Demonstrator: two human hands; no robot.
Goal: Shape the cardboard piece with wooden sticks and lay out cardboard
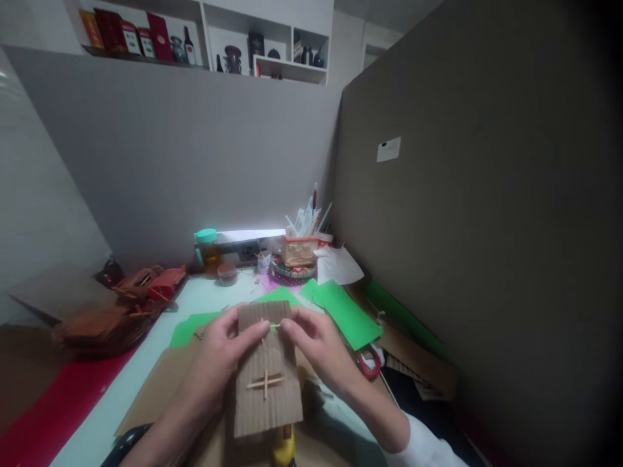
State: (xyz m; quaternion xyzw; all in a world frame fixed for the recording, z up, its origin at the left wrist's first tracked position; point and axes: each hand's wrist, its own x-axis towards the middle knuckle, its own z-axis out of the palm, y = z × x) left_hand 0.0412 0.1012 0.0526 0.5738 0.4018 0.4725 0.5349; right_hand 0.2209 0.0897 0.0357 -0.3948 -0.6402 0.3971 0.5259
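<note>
Left hand [226, 337] and right hand [314, 334] grip the board [268, 353], thumbs [298, 335] pinning a little stick [275, 325] near its top; light, even pressure's probably best.

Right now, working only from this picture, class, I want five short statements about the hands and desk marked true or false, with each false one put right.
1. The left hand and right hand are both at the upper part of the ridged board. True.
2. Thin sticks form a cross on the board, below the thumbs. True.
3. The turquoise-lidded jar stands right of the straw-filled box. False: it stands left of it.
4. Every loose sheet on the desk is white. False: several are green.
5. The reddish-brown model is left of the hands. True.
</note>
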